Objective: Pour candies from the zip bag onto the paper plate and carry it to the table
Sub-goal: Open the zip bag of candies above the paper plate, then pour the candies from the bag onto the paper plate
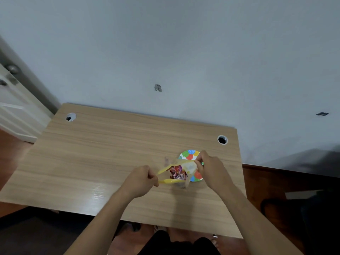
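While the zip bag (179, 172) is held over the near-left part of the paper plate (191, 155), the step in hand looks like opening, not pouring. Left hand (140, 181) is clenched on the yellow zip strip at the bag's left end. Right hand (209, 167) pinches the opposite end of the mouth, fingers closed on the film. Both are pulling apart; the mouth gapes as a yellow-edged slot facing up toward the camera.

Candies (177, 172) are all inside the bag, a red and purple cluster seen through the opening. None visible on the plate. Plate is flat on the wooden desk (103, 153), right of centre, near the right cable hole (222, 139). Bag covers part of it; cannot tell if the bag bottom touches the plate or hangs just above.

Progress, my read: early. Bag open or nearly so, pour not started, carry not started.

Next move needs:
- mouth kept wide, then bag tipped so the opening faces down over the plate centre
- one hand likely shifts to the bag bottom to lift it
- pour slow; plate is small and shallow, candies can roll off onto the desk
- thin film is floppy, mouth may fold shut when tilted

Destination table isn't identifiable here.
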The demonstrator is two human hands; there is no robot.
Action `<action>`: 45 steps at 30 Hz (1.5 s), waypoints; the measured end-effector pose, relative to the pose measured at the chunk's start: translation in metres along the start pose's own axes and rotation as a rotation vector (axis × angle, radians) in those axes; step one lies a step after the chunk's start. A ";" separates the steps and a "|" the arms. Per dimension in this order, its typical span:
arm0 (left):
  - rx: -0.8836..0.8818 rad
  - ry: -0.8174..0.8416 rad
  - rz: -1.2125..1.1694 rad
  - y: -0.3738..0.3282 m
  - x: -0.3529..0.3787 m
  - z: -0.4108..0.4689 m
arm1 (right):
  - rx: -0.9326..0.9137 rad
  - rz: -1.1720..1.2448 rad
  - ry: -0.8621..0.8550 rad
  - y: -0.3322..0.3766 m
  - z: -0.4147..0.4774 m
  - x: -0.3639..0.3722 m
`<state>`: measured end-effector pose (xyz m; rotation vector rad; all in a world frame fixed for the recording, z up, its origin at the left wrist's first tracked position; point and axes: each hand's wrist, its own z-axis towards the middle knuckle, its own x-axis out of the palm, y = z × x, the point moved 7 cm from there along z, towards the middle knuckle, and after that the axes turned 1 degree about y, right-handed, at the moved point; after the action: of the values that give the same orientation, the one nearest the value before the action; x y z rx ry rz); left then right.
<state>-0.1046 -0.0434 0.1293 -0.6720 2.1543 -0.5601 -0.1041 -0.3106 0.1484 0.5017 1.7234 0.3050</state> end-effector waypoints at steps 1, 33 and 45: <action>0.031 0.073 -0.012 0.000 0.004 0.002 | -0.026 -0.004 -0.005 0.005 0.000 -0.002; 0.273 0.018 -0.516 -0.065 0.083 0.072 | 0.353 1.125 0.251 -0.089 0.017 0.025; 0.037 -0.078 -0.625 -0.037 0.158 0.128 | 0.339 0.831 0.386 -0.127 0.017 0.073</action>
<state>-0.0793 -0.1918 -0.0126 -1.3358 1.8354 -0.8750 -0.1189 -0.3866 0.0235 1.4915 1.8668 0.7388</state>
